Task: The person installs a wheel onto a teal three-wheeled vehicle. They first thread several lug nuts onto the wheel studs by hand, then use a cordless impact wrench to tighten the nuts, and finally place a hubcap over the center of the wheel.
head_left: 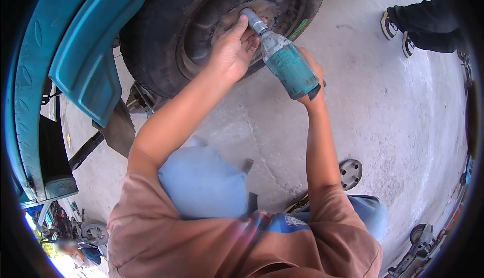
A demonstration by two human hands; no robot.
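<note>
My right hand (314, 70) is wrapped round the handle of a worn teal and grey impact wrench (291, 70), mostly behind its body. A grey socket (254, 22) on its nose points up and left, its end in front of the hub of a truck wheel (151, 41). Whether it sits on a wheel nut cannot be made out. Beside the socket is my left hand (233, 51), thumb against it near its end and fingers curled behind. The wheel's dark rim (194, 41) surrounds the brown hub (228, 25).
Teal vehicle bodywork (91, 51) rises at the left, with a dark flap (118, 129) below it. A round metal plate with holes (350, 173) lies by my right elbow. Another person's legs (426, 23) stand at upper right. A wheeled jack-like device (418, 250) is at lower right.
</note>
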